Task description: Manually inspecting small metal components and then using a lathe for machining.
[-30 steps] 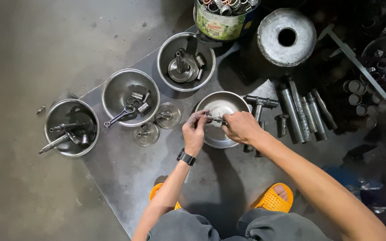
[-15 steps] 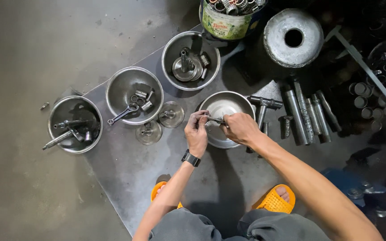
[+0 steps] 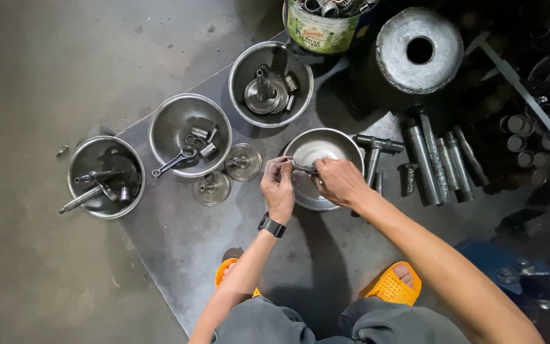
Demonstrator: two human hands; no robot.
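Observation:
My left hand (image 3: 279, 190) and my right hand (image 3: 337, 181) meet over a steel bowl (image 3: 342, 144) on a grey metal sheet (image 3: 179, 242). Together they hold a small metal part (image 3: 302, 167) between the fingertips, just above the bowl's near rim. A black watch sits on my left wrist. The part's shape is mostly hidden by my fingers.
Three more steel bowls (image 3: 189, 111) (image 3: 100, 153) (image 3: 240, 70) hold a connecting rod, shafts and small pieces. Two round discs (image 3: 243, 161) lie by them. Metal tubes (image 3: 440, 162) and a T-shaped tool (image 3: 377, 150) lie to the right, a tin (image 3: 323, 28) and drum (image 3: 418, 51) behind.
Both hands stay together over the bowl with the small part; only the fingers shift slightly. The view has drifted a little.

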